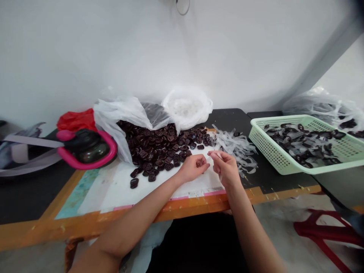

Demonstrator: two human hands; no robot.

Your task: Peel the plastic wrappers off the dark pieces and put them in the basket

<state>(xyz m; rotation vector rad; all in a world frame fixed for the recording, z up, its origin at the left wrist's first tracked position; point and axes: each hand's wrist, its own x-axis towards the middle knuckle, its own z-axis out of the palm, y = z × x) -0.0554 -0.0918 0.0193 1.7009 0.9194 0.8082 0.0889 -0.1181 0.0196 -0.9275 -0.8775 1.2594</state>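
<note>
Lying left of part-filled pale-green plastic basket (271, 152), glossy dark-brown pieces (153, 153) are left loose; indistinct item (217, 154) is pinched by right hand (227, 167); left hand's (193, 168) grip unclear.

One head-worn camera looks forward and down from nearby, over the table (25, 203) toward the wall (127, 45).

Dark pieces (153, 146) lie heaped on the tabletop (227, 116). Clear strips (234, 149) adjoin the heap's right side; a green basket (269, 152) stands further right. A white bag (122, 113) partly covers the heap's rear. Left hand (194, 167) and right hand (226, 167): near its front right, contents indiscernible.
</note>
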